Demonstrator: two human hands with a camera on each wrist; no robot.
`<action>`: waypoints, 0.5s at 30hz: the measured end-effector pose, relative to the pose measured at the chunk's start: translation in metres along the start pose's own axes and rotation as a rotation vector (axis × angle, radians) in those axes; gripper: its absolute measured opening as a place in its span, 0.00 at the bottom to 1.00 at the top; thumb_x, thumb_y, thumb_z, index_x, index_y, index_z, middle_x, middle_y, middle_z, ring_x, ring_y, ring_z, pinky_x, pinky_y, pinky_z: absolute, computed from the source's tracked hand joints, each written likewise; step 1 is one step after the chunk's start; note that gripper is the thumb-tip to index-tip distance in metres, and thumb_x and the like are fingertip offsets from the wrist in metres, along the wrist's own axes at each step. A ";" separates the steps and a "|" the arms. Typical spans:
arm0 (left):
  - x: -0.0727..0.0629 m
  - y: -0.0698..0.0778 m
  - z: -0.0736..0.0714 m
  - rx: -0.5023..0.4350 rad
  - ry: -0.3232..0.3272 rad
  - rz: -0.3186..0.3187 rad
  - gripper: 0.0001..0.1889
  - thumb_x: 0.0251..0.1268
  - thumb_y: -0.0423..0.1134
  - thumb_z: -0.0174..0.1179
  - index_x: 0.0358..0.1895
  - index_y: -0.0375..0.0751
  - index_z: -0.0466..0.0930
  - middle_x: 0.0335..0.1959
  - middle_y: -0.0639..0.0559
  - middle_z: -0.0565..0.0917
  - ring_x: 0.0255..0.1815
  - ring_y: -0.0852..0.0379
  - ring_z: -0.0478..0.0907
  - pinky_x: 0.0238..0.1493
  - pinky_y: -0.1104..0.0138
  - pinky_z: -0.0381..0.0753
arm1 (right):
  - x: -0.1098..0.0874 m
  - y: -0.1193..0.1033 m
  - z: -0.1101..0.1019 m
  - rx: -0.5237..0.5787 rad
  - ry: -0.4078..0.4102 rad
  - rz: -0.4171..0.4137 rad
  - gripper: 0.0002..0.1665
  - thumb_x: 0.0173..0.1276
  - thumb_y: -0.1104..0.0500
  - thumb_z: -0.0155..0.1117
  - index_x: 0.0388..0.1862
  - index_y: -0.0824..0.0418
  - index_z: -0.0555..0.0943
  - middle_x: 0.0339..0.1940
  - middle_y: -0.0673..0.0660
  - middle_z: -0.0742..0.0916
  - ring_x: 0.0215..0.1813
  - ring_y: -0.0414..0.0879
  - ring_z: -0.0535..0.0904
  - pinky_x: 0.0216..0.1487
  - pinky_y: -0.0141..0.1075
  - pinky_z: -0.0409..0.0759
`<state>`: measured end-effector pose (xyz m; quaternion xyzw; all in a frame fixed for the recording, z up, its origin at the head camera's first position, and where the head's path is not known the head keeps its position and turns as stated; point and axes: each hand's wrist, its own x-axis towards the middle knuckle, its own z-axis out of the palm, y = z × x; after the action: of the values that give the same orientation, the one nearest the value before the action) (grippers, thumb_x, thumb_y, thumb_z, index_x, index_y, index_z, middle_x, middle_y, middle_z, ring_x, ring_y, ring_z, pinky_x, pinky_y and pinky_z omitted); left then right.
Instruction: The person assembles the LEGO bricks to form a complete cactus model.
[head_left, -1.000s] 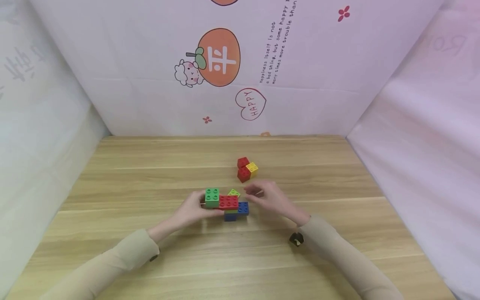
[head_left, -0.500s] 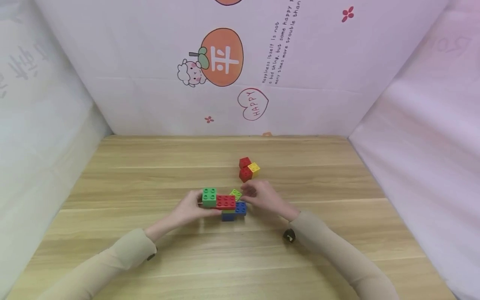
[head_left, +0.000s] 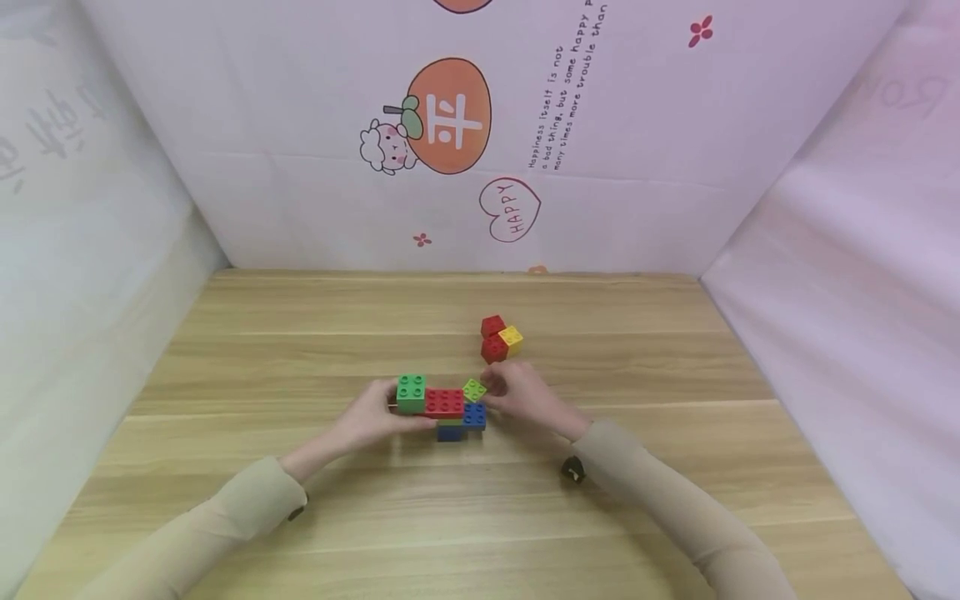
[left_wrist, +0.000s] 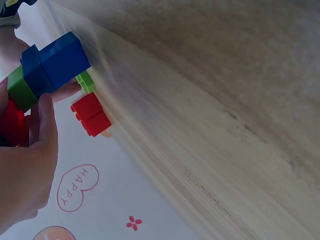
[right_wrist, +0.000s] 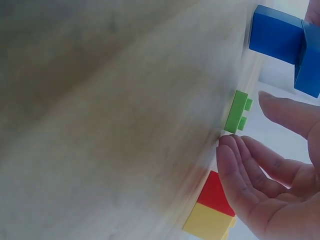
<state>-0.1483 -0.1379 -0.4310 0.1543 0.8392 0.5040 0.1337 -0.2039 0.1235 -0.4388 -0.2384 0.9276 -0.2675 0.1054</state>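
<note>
My left hand point(head_left: 371, 418) grips a joined assembly of toy building blocks at its left end. A green block point(head_left: 411, 393) and a red block point(head_left: 445, 402) form its upper part, with blue blocks point(head_left: 474, 415) lower down; in the left wrist view the blue blocks point(left_wrist: 57, 62) stick out past my fingers. A thin lime-green block point(head_left: 473, 390) lies on the table just behind the assembly. Beside it is my right hand point(head_left: 522, 395), thumb and fingers apart and holding nothing. In the right wrist view the fingertips point(right_wrist: 227, 142) come close to the lime-green block point(right_wrist: 236, 112); contact is unclear.
Farther back on the wooden table point(head_left: 337, 308), two red blocks point(head_left: 494, 348) and a yellow block point(head_left: 511, 338) stand together. A printed white cloth point(head_left: 300, 200) hangs behind the table, with white cloth at both sides.
My right hand has moved slightly left and closer to the lime-green block. The held assembly has shifted a little left, leaving more of the lime-green block visible.
</note>
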 end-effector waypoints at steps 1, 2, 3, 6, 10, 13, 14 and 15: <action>0.000 0.000 0.000 0.001 -0.001 -0.001 0.24 0.54 0.44 0.74 0.54 0.41 0.81 0.49 0.47 0.88 0.52 0.52 0.84 0.57 0.57 0.83 | 0.000 -0.001 0.000 -0.008 -0.006 0.006 0.17 0.60 0.59 0.75 0.47 0.63 0.84 0.42 0.56 0.90 0.41 0.42 0.85 0.45 0.33 0.87; 0.000 0.000 0.000 0.001 -0.001 -0.001 0.24 0.54 0.45 0.74 0.54 0.41 0.81 0.50 0.47 0.88 0.52 0.52 0.84 0.57 0.57 0.83 | 0.001 -0.001 0.000 -0.014 -0.012 0.012 0.17 0.60 0.59 0.75 0.47 0.63 0.84 0.42 0.56 0.90 0.41 0.42 0.85 0.45 0.33 0.87; 0.000 0.001 0.000 0.001 -0.003 -0.001 0.24 0.54 0.45 0.74 0.54 0.41 0.81 0.50 0.47 0.88 0.52 0.51 0.84 0.58 0.56 0.83 | 0.001 -0.002 0.000 -0.015 -0.017 0.017 0.17 0.60 0.60 0.75 0.47 0.64 0.84 0.42 0.56 0.90 0.41 0.42 0.85 0.45 0.33 0.87; 0.000 0.001 0.000 -0.001 -0.002 -0.002 0.25 0.54 0.45 0.74 0.54 0.41 0.81 0.50 0.47 0.88 0.53 0.50 0.84 0.58 0.55 0.83 | 0.002 -0.004 0.000 -0.023 -0.028 0.031 0.18 0.59 0.60 0.75 0.47 0.64 0.84 0.42 0.57 0.90 0.40 0.43 0.86 0.44 0.34 0.88; 0.000 0.000 0.001 0.000 0.005 -0.001 0.25 0.54 0.45 0.74 0.54 0.40 0.80 0.50 0.46 0.87 0.53 0.50 0.84 0.58 0.54 0.83 | 0.003 -0.007 0.000 -0.045 -0.031 0.045 0.18 0.59 0.60 0.76 0.47 0.64 0.85 0.42 0.58 0.89 0.41 0.44 0.86 0.44 0.35 0.88; -0.001 -0.001 0.003 -0.002 0.013 -0.005 0.25 0.54 0.45 0.74 0.54 0.40 0.80 0.50 0.46 0.87 0.53 0.50 0.84 0.59 0.54 0.83 | 0.005 -0.008 0.002 -0.060 -0.031 0.056 0.18 0.58 0.60 0.76 0.47 0.64 0.85 0.42 0.58 0.89 0.40 0.44 0.85 0.44 0.35 0.87; -0.001 -0.001 0.003 -0.005 0.017 -0.008 0.25 0.54 0.44 0.74 0.54 0.40 0.80 0.50 0.46 0.88 0.53 0.50 0.84 0.59 0.54 0.83 | 0.005 -0.008 0.003 -0.066 -0.030 0.058 0.18 0.58 0.60 0.76 0.47 0.64 0.85 0.42 0.57 0.89 0.40 0.43 0.84 0.44 0.35 0.87; -0.001 -0.001 0.004 -0.006 0.020 -0.011 0.25 0.54 0.44 0.74 0.54 0.41 0.81 0.50 0.46 0.88 0.53 0.50 0.84 0.59 0.54 0.83 | 0.006 -0.008 0.003 -0.072 -0.030 0.058 0.18 0.58 0.60 0.76 0.47 0.64 0.85 0.42 0.57 0.89 0.40 0.43 0.83 0.44 0.35 0.87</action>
<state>-0.1462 -0.1358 -0.4333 0.1441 0.8399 0.5072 0.1285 -0.2046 0.1133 -0.4377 -0.2192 0.9414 -0.2274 0.1182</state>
